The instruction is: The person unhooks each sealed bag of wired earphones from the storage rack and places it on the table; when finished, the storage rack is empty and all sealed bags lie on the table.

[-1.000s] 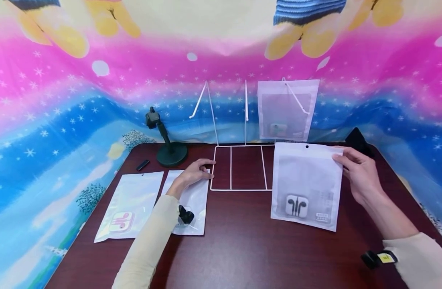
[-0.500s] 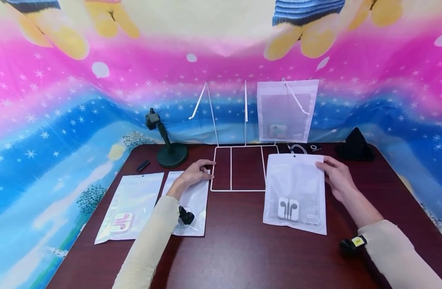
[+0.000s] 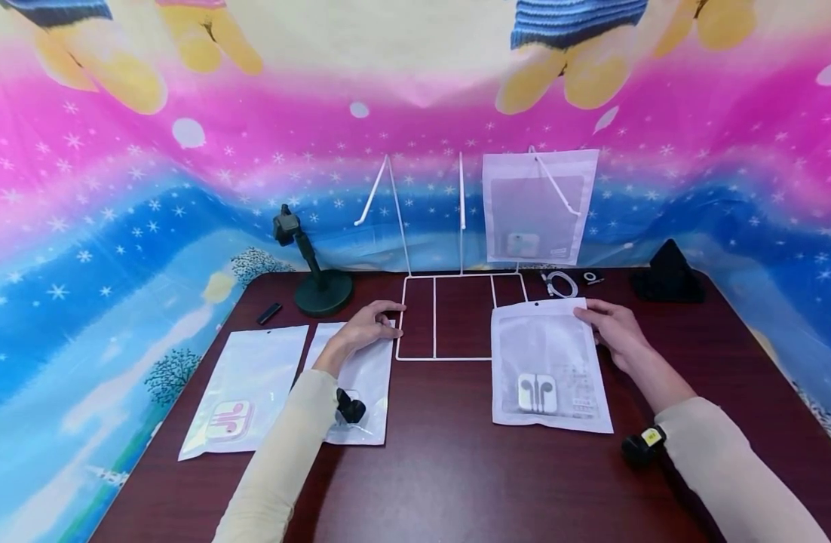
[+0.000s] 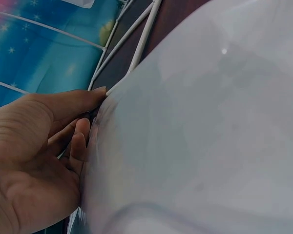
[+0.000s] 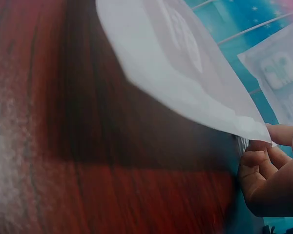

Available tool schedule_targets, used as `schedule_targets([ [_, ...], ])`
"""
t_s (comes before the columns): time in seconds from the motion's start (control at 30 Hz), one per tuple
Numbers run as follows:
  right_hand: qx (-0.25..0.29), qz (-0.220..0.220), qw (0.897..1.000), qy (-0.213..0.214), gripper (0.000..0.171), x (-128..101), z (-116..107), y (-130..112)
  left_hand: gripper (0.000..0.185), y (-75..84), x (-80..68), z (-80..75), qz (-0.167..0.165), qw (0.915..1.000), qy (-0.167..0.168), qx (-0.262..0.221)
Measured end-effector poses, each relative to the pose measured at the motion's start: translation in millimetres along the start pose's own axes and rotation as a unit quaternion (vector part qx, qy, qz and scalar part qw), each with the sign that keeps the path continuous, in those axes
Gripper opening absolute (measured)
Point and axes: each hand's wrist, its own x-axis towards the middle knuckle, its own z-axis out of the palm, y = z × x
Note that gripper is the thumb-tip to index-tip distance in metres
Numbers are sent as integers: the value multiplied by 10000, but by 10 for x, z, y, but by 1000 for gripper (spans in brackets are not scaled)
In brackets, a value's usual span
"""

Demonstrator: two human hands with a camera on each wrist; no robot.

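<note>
Lowered since before, the earphone pouch (image 3: 547, 367) lies flat, right hand (image 3: 611, 329) pinching its corner; left hand (image 3: 365, 326) rests relaxed.

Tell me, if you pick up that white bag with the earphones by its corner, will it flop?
Probably a little. The white bag looks like thin plastic, and in the right wrist view its edge curves up where the right hand pinches it. It seems light, holding only small earphones. Its smooth surface might slide easily on the table.
</note>
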Motion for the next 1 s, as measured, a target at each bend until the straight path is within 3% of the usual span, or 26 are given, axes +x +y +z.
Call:
schedule_targets([
  [0.23,-151,-39,9998,-121,64,41,-10,19,56,-25,17,7,47,10000,-5,17],
  [0.5,-335,-6,9966,-758,63,52,-71,-1,55,-31,2,8,37,10000,13,-45],
  [1.0,-467,-265,9942,-928,55,45,-330,29,55,-24,12,16,2,10000,12,-17],
])
